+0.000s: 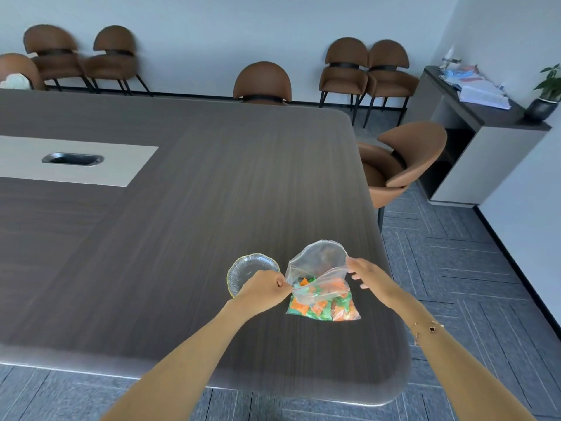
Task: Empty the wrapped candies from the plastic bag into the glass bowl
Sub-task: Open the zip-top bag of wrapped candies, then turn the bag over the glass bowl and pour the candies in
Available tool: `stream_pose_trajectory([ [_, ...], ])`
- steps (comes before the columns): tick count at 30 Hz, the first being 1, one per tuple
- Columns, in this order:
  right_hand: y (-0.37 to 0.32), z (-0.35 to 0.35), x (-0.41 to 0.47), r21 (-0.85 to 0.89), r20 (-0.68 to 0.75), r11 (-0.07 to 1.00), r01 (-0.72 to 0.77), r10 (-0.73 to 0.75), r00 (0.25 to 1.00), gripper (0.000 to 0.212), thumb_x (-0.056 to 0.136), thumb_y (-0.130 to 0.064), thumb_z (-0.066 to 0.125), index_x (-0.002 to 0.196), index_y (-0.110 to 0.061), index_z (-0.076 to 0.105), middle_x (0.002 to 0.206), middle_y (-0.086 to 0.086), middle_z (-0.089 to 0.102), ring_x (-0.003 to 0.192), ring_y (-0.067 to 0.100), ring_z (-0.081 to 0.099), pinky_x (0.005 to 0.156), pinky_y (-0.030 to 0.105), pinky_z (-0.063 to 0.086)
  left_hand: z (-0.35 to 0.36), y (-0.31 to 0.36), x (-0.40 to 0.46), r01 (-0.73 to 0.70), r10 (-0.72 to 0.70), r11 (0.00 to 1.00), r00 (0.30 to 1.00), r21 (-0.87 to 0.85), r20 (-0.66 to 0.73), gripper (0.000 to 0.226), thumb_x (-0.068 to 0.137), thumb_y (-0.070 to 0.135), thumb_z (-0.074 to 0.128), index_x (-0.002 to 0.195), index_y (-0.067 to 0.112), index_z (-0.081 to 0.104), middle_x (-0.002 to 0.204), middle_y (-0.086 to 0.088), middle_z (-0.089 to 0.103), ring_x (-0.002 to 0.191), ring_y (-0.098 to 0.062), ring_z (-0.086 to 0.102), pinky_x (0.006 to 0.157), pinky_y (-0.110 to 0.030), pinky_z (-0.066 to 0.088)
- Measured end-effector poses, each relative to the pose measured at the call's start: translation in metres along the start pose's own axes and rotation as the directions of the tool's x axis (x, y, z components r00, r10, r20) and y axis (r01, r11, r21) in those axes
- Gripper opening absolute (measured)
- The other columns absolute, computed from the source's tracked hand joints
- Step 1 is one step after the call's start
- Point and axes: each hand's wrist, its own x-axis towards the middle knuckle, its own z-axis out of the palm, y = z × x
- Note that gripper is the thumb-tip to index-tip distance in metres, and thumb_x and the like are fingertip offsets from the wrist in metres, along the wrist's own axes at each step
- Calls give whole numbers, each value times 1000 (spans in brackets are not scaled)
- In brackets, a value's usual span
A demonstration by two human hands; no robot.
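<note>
A clear plastic bag (315,262) lies on the dark table near its right edge, mouth pulled open and raised. Orange and green wrapped candies (324,305) fill its lower part. My left hand (264,288) pinches the left edge of the bag's mouth. My right hand (365,273) grips the right edge of the mouth with thumb and forefinger, other fingers spread. Just left of the bag stands an empty ribbed glass bowl (247,267); my left hand covers its near rim.
The dark wooden table (182,238) stretches far to the left, with a cable slot (73,159) in a pale strip. A brown chair (400,165) stands at the table's right side. More chairs line the far wall. A cabinet (485,141) stands at the right.
</note>
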Motion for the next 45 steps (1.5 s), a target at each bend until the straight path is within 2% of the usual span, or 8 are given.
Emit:
stream_pose_trajectory([
  [4, 30, 27, 15, -148, 104, 988, 46, -31, 994, 112, 54, -72, 76, 145, -36, 21, 143, -14, 42, 128, 11, 45, 110, 44, 41, -1, -6, 1, 39, -40, 996, 999, -84, -15, 34, 86, 26, 47, 57, 12, 39, 54, -2, 38, 50, -13, 32, 52, -32, 28],
  [10, 72, 75, 68, -563, -11, 824, 67, -89, 996, 101, 41, -69, 69, 131, -30, 46, 130, -4, 52, 121, 22, 48, 104, 48, 44, -4, -18, 3, 54, -49, 988, 998, -143, 33, 32, 82, 30, 45, 66, 3, 51, 60, -3, 49, 56, -15, 41, 58, -34, 37],
  [20, 54, 94, 50, -713, -64, 699, -48, 3, 998, 50, 97, -23, 46, 144, -11, 34, 144, 10, 44, 139, 30, 33, 117, 48, 20, -14, -30, 5, 74, -67, 977, 997, -202, 38, 29, 86, 25, 45, 65, 8, 54, 63, 1, 48, 56, -12, 36, 54, -24, 32],
  [27, 35, 78, 38, -206, -105, 969, -136, 116, 988, 24, 99, -17, 38, 84, -14, 57, 86, 4, 62, 70, 12, 57, 61, 27, 43, -8, -46, 9, 92, -87, 938, 996, -333, 28, 28, 88, 34, 41, 79, 18, 61, 77, 4, 61, 73, -13, 54, 75, -34, 47],
  [30, 31, 73, 42, -60, -60, 984, -165, 161, 985, 26, 101, -28, 39, 102, -12, 58, 85, -2, 63, 74, 10, 61, 64, 20, 48, -5, -49, 10, -64, 65, 997, 998, -45, 10, 21, 91, 32, 47, 108, 32, 58, 108, 7, 60, 99, -9, 57, 90, -33, 51],
  [35, 18, 72, 51, -46, 35, 983, -180, 181, 983, 34, 99, -29, 43, 99, -3, 65, 94, 13, 69, 87, 28, 67, 80, 41, 54, 10, -62, 11, -316, 273, 901, 946, 297, 176, 90, 80, 32, 66, 145, 46, 6, 159, 3, 10, 144, -18, 12, 119, -45, 18],
  [40, -4, 75, 52, 159, 317, 970, -182, 125, 940, 31, 96, -32, 48, 107, -10, 67, 110, 13, 73, 104, 26, 69, 100, 43, 51, 26, -82, 9, -426, 376, 746, 904, 511, 204, 109, 79, 26, 70, 141, 44, -17, 157, 2, -22, 144, -22, -17, 117, -45, -2],
  [45, -29, 85, 55, 289, 521, 933, -215, 35, 853, 30, 97, -23, 49, 126, -15, 51, 125, 9, 64, 116, 20, 62, 108, 42, 44, 28, -99, 6, -387, 442, 772, 897, 505, 11, 100, 82, 40, 65, 147, 38, -11, 159, 4, -6, 146, -20, -8, 118, -45, 0],
])
